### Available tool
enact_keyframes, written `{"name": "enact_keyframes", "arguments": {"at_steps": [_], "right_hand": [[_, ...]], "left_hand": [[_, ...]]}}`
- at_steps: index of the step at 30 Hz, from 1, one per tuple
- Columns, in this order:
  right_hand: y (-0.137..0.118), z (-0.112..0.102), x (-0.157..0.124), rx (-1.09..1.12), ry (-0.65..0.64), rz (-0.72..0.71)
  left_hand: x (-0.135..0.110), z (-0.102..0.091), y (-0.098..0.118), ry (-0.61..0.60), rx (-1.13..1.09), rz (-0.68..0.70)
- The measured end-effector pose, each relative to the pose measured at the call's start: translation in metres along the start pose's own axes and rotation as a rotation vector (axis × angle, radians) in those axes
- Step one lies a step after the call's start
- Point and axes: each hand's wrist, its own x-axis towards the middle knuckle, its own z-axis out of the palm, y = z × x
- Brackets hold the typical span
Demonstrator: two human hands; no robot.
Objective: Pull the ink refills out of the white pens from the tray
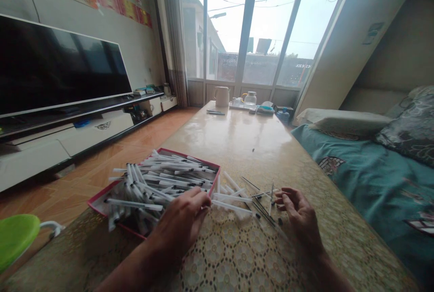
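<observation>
A shallow red box (100, 196) on the table holds several white pen barrels (159, 179) heaped loosely. My left hand (185, 219) rests at the box's right edge, its fingers curled onto a white barrel (230, 207) that lies on the table. My right hand (300, 215) is to the right, fingers bent and pinching at thin dark pen refills (262, 206) spread on the table. More white barrels (233, 190) lie between the two hands.
The long table (237, 138) has a lace-patterned cloth near me. At its far end stand a white jug (222, 96), a glass pot (250, 99) and a pen (216, 112). A TV (57, 70) is left, a teal sofa (373, 179) right, a green stool (16, 237) bottom left.
</observation>
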Motion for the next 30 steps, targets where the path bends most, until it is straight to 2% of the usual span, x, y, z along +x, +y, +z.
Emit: {"name": "enact_keyframes", "arguments": {"at_steps": [2, 5, 10, 13, 16, 19, 22, 25, 30], "right_hand": [[0.000, 0.000, 0.000, 0.002, 0.002, 0.016], [0.001, 0.001, 0.000, 0.005, 0.011, 0.028], [-0.001, 0.000, -0.002, 0.007, 0.016, 0.027], [-0.005, 0.001, -0.004, 0.014, 0.017, 0.022], [-0.013, 0.002, -0.008, 0.015, -0.034, -0.005], [-0.023, 0.001, -0.013, -0.004, -0.211, -0.043], [-0.030, -0.001, -0.017, -0.031, -0.436, -0.055], [-0.034, -0.003, -0.020, -0.065, -0.590, -0.040], [-0.042, -0.001, -0.021, -0.198, -0.648, -0.111]], "left_hand": [[0.011, -0.008, -0.026, 0.072, 0.205, -0.035], [0.020, -0.010, -0.050, 0.037, 0.341, -0.046], [0.022, -0.005, -0.055, 0.011, 0.409, 0.005], [0.024, -0.002, -0.046, 0.068, 0.323, 0.049], [0.027, 0.009, -0.022, 0.108, 0.178, 0.136], [0.028, 0.030, 0.013, 0.063, 0.123, 0.246], [0.028, 0.055, 0.039, -0.032, 0.176, 0.329], [0.029, 0.074, 0.045, -0.050, 0.216, 0.348], [0.029, 0.086, 0.032, -0.018, 0.144, 0.344]]}}
